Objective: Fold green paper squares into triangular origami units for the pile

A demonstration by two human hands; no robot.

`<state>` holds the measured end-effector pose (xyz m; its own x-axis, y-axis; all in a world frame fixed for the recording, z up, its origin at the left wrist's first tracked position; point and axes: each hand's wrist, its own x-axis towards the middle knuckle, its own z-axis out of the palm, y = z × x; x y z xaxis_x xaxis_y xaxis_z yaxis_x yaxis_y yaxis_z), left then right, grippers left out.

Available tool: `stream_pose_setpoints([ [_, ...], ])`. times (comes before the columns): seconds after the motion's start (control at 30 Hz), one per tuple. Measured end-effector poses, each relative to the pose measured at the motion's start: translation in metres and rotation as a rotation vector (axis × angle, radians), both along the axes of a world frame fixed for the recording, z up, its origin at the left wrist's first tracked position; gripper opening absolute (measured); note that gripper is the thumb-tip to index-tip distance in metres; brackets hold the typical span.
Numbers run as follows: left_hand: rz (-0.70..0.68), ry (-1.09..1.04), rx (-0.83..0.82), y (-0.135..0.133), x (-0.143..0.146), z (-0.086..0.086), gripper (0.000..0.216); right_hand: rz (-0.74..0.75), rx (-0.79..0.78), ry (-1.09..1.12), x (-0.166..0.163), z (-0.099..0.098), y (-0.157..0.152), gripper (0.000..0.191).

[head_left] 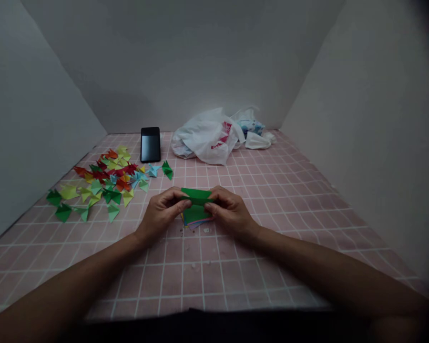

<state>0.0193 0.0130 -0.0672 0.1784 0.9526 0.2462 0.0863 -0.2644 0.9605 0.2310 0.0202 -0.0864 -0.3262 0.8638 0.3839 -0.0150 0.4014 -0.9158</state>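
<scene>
Between my two hands is a sheet of green origami paper (197, 194), its near edge pinched up along a fold. My left hand (167, 206) grips its left end with thumb and fingers. At the right end my right hand (231, 209) pinches it the same way. Just under it lies a small stack of coloured paper (197, 215), green on top, with yellow, blue and pink edges peeking out at the bottom. My hands partly cover the stack.
A heap of folded paper pieces (109, 174) in several colours spreads over the left. Behind it a black phone (150, 145) leans upright. A white plastic bag (210, 136) and a crumpled blue-white packet (250, 125) lie by the back wall. Pink checked cloth covers the table.
</scene>
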Motion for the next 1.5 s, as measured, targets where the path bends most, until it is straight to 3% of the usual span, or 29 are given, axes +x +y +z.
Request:
stream_pose_setpoints([
  [0.23, 0.072, -0.045, -0.065, -0.0026, 0.0026, -0.0003, 0.020, -0.002, -0.113, 0.074, -0.0019, -0.0020, 0.0004, 0.018],
  [0.6, 0.058, -0.070, -0.066, -0.0010, 0.0032, -0.0042, 0.022, -0.029, -0.193, 0.130, -0.0044, 0.0005, -0.0018, 0.027],
  [1.17, 0.090, -0.128, -0.077, -0.0048, 0.0064, 0.0005, 0.026, -0.045, -0.260, 0.177, -0.0076, 0.0023, -0.0034, 0.026],
  [1.37, 0.103, -0.109, -0.062, -0.0044, 0.0062, 0.0009, 0.025, 0.018, -0.348, 0.232, -0.0076, 0.0027, -0.0019, 0.034],
  [1.5, 0.106, -0.104, -0.067, -0.0043, 0.0061, 0.0006, 0.025, 0.030, -0.376, 0.235, -0.0072, -0.0003, -0.0013, 0.024],
])
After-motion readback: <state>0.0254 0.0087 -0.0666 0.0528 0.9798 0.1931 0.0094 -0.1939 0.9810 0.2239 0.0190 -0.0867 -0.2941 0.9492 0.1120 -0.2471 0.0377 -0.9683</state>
